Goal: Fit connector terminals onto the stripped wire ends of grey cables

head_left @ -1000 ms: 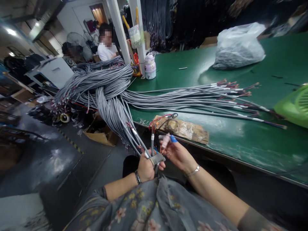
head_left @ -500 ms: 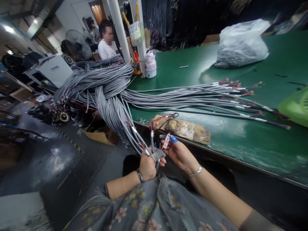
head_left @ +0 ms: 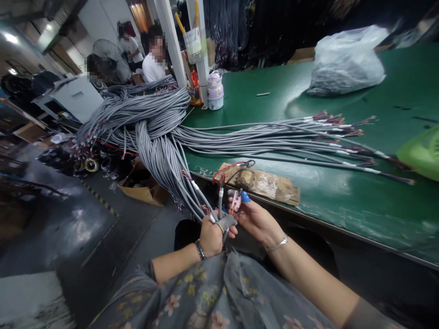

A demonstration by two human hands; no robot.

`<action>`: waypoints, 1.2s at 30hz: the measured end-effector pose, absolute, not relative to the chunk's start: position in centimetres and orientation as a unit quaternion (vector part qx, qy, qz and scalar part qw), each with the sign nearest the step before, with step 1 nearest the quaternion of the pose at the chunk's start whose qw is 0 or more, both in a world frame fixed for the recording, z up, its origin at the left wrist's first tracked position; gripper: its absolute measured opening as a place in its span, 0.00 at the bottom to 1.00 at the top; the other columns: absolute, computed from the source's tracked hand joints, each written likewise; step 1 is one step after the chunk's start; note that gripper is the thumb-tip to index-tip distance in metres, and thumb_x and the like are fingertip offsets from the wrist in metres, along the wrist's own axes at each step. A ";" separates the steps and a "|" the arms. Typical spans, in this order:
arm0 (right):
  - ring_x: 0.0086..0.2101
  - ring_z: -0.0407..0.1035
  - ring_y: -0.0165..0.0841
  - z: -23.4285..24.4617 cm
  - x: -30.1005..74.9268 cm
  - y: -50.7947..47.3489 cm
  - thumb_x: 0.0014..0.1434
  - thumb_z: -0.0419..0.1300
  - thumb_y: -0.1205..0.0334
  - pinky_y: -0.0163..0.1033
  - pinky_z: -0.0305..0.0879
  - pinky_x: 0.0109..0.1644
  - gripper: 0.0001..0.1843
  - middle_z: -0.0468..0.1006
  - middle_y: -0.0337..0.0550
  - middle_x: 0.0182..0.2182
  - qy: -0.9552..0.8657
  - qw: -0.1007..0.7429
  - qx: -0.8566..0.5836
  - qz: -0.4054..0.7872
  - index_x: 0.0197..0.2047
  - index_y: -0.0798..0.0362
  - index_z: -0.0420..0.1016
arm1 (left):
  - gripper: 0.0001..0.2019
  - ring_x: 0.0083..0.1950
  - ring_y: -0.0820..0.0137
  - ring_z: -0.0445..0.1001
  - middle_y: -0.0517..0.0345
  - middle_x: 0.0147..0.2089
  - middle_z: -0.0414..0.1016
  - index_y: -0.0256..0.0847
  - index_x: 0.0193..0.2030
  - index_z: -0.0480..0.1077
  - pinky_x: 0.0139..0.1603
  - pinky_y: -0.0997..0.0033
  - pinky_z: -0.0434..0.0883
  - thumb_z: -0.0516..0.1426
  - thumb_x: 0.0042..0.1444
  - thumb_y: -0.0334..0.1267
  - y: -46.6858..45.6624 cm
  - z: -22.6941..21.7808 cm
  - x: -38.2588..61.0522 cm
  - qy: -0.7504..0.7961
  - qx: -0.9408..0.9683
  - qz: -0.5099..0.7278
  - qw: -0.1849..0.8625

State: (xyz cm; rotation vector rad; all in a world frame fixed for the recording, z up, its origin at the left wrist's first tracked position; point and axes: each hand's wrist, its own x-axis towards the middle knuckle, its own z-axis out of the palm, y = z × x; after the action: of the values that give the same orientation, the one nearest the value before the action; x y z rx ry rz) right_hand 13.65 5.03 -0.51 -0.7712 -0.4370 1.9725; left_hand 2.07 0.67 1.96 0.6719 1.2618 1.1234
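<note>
Grey cables (head_left: 192,196) run down from the heap into my left hand (head_left: 213,235), which is closed round them near their ends; its thumb wears a grey cover. Thin coloured wires fan out of a cable end just above that thumb. My right hand (head_left: 255,217), with a blue cover on one fingertip, pinches a small pink flat piece (head_left: 236,201) at these wires. Its exact kind I cannot make out. One cable end with a white band (head_left: 221,193) stands upright beside it, its red and dark wires reaching toward the wooden board (head_left: 267,185).
The big heap of grey cables (head_left: 147,109) lies over the left end of the green table (head_left: 329,192). More cable ends spread rightward. A plastic bag (head_left: 346,61), a green basket (head_left: 421,151) and a lilac container (head_left: 215,91) stand there. A person (head_left: 154,64) sits beyond the post.
The pink piece has tilted and moved slightly down and left in my right hand, closer to the wires. The banded cable end has shifted a little right. A person in the background has moved.
</note>
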 end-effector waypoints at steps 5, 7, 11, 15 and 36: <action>0.26 0.68 0.32 -0.7 13.5 4.8 0.49 0.66 0.49 0.38 0.66 0.33 0.13 0.79 0.40 0.29 -0.169 0.474 -0.321 0.802 0.31 0.50 0.78 | 0.17 0.14 0.76 0.65 0.60 0.14 0.68 0.35 0.21 0.70 0.15 0.77 0.62 0.65 0.33 0.48 0.6 2.1 1.9 0.544 0.293 0.486 0.618; 0.27 0.69 0.32 -0.6 13.5 4.7 0.51 0.63 0.46 0.39 0.66 0.33 0.15 0.79 0.41 0.30 -0.181 0.473 -0.325 0.799 0.33 0.50 0.77 | 0.17 0.14 0.76 0.65 0.60 0.14 0.68 0.36 0.22 0.70 0.16 0.77 0.62 0.65 0.33 0.49 0.6 2.1 1.8 0.543 0.296 0.484 0.619; 0.27 0.69 0.31 -0.3 14.1 4.5 0.50 0.62 0.41 0.37 0.65 0.31 0.19 0.79 0.42 0.30 -0.195 0.459 -0.318 0.806 0.32 0.50 0.77 | 0.18 0.14 0.76 0.65 0.58 0.15 0.69 0.36 0.21 0.69 0.15 0.77 0.61 0.66 0.33 0.49 0.3 1.9 1.5 0.540 0.294 0.485 0.622; 0.25 0.68 0.29 0.1 14.8 4.1 0.45 0.64 0.39 0.35 0.65 0.29 0.24 0.76 0.41 0.26 -0.222 0.399 -0.318 0.831 0.30 0.53 0.76 | 0.19 0.14 0.76 0.65 0.58 0.15 0.70 0.36 0.22 0.69 0.15 0.78 0.61 0.66 0.33 0.49 0.0 1.3 1.2 0.541 0.290 0.481 0.626; 0.24 0.67 0.29 1.4 14.5 1.2 0.39 0.72 0.52 0.36 0.62 0.30 0.18 0.75 0.37 0.21 -0.361 0.426 -0.361 0.747 0.29 0.53 0.73 | 0.21 0.16 0.74 0.67 0.57 0.16 0.71 0.36 0.23 0.69 0.19 0.75 0.66 0.66 0.36 0.53 0.3 1.0 0.3 0.531 0.326 0.433 0.651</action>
State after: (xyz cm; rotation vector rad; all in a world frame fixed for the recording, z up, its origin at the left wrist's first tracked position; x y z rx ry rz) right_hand 14.51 1.18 1.36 -0.9026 -0.9028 1.8675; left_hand 0.27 0.31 0.97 0.7402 1.2050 0.9836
